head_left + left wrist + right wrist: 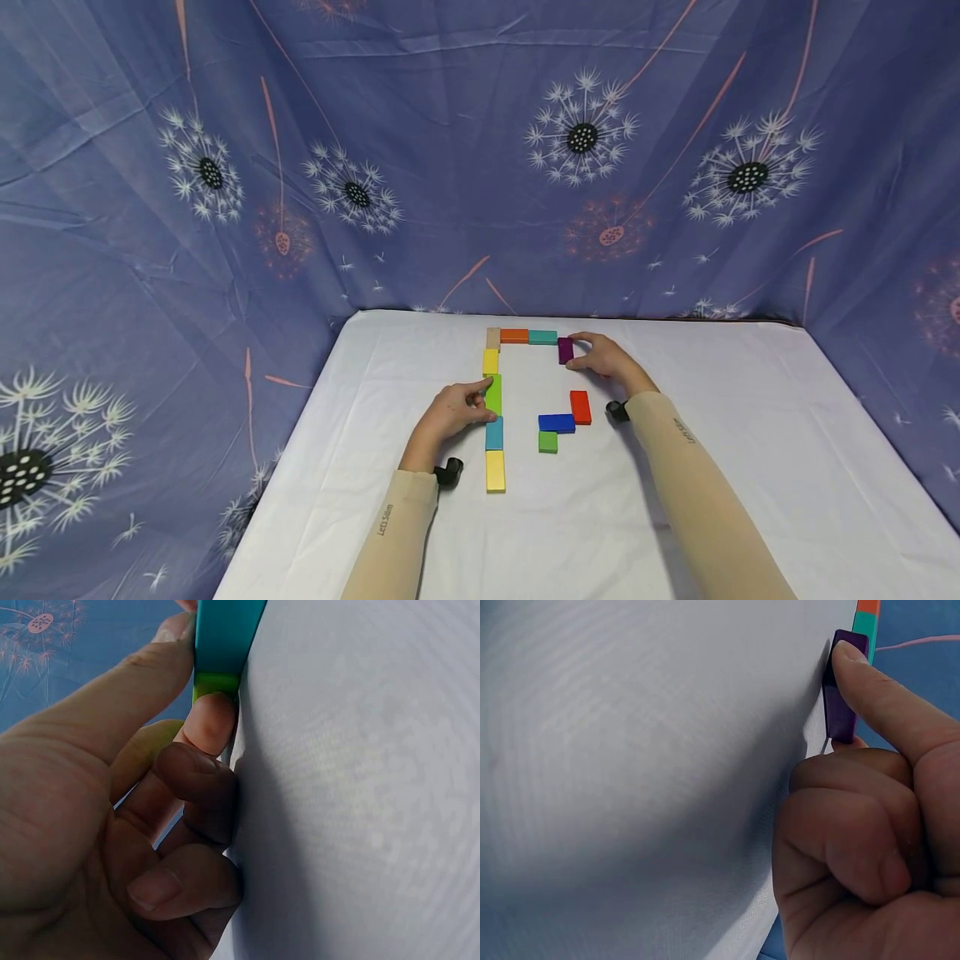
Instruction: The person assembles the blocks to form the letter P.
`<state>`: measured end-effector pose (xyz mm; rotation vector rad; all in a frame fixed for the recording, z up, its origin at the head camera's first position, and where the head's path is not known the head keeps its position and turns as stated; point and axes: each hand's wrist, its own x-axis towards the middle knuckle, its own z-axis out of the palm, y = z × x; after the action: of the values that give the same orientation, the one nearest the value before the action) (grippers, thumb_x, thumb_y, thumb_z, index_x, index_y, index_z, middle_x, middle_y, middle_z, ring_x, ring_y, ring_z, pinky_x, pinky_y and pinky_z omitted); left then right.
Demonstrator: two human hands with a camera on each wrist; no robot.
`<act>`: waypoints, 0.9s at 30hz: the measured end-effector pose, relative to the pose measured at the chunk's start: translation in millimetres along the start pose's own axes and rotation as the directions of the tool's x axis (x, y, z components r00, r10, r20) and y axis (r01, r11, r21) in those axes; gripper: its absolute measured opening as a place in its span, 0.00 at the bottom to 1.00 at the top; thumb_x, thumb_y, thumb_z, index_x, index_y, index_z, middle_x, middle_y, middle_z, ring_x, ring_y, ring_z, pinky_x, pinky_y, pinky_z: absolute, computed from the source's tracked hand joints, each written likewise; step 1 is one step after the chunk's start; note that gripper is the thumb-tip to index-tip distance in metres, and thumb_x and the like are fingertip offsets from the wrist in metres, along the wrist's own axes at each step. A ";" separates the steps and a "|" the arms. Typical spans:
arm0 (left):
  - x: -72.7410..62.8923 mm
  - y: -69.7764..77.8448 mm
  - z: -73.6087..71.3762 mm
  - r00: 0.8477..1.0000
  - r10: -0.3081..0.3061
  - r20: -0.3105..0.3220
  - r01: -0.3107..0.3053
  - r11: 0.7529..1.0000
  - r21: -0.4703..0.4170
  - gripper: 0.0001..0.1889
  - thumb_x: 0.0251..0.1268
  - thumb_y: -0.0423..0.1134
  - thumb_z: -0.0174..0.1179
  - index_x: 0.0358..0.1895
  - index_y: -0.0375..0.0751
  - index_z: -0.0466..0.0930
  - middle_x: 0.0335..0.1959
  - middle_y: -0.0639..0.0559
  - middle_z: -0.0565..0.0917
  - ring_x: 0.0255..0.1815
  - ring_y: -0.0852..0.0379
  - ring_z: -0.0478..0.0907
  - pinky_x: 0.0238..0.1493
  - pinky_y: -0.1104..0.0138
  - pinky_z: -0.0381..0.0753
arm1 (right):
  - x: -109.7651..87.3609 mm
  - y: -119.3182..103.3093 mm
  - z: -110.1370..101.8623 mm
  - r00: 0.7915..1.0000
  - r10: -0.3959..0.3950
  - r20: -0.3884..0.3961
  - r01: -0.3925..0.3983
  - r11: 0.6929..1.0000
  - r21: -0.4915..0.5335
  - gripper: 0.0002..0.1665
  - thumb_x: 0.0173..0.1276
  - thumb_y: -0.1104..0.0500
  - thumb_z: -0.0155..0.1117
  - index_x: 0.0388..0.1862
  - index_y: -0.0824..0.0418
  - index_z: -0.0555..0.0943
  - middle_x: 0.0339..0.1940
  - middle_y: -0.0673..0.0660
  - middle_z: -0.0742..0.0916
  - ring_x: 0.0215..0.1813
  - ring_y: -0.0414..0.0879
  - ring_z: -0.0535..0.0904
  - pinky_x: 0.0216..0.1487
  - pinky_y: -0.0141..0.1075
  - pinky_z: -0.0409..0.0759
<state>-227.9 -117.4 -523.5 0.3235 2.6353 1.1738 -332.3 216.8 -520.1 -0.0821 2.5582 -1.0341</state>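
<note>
My right hand [606, 358] pinches a purple block [566, 351] between thumb and index finger. In the right wrist view the purple block [841, 694] stands beside the teal block's end, its other fingers curled under the palm. A teal block [543, 337], an orange block [514, 336] and a plain wooden block [492, 338] form the row's far side. My left hand [452, 410] holds a lime green block [493, 395] by its two ends, thumb at the near end. Above that block lies a yellow block [491, 362]; below it, a blue block [494, 433] and a pale yellow block [495, 472].
Inside the angle of blocks, a red block [581, 407], a blue block [557, 423] and a green block [547, 442] touch in steps. A white cloth [750, 467] covers the table. Patterned blue fabric [465, 167] hangs behind and at both sides.
</note>
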 end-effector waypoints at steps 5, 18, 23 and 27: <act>-0.4 -0.4 -0.1 1.000 -0.004 -0.001 0.004 1.000 -0.005 0.39 0.59 0.43 0.80 0.76 0.49 0.77 0.32 0.56 0.81 0.31 0.60 0.70 0.43 0.64 0.71 | 0.4 0.4 0.1 1.000 0.021 0.021 -0.021 1.000 0.022 0.48 0.71 0.50 0.74 0.85 0.53 0.64 0.75 0.71 0.69 0.24 0.45 0.64 0.26 0.34 0.69; 1.5 -3.3 0.1 1.000 0.008 0.005 -0.008 1.000 -0.008 0.39 0.60 0.44 0.79 0.77 0.49 0.76 0.33 0.56 0.82 0.31 0.59 0.70 0.42 0.65 0.71 | -17.0 2.1 -0.9 0.999 -0.011 -0.048 0.012 0.999 0.038 0.50 0.71 0.48 0.74 0.87 0.48 0.62 0.88 0.68 0.59 0.73 0.66 0.64 0.71 0.62 0.72; 0.9 -2.2 -0.4 1.000 0.001 0.005 -0.001 1.000 0.005 0.39 0.61 0.45 0.78 0.77 0.50 0.75 0.33 0.57 0.82 0.31 0.59 0.71 0.42 0.65 0.71 | -34.5 5.5 -0.3 0.995 -0.054 -0.088 0.058 0.997 0.044 0.47 0.72 0.47 0.73 0.86 0.46 0.64 0.86 0.68 0.63 0.60 0.63 0.74 0.52 0.53 0.77; 0.5 -2.0 -1.3 1.000 0.009 0.008 -0.009 1.000 0.007 0.39 0.61 0.45 0.78 0.77 0.49 0.76 0.33 0.56 0.82 0.32 0.59 0.71 0.42 0.64 0.71 | -53.9 6.7 3.5 0.991 -0.076 -0.108 0.085 0.993 0.086 0.46 0.73 0.47 0.73 0.86 0.45 0.64 0.67 0.69 0.81 0.48 0.56 0.77 0.45 0.44 0.74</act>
<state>-229.0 -119.5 -524.3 0.3410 2.6345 1.1641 -280.4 229.8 -509.6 -0.1107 2.6162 -1.2130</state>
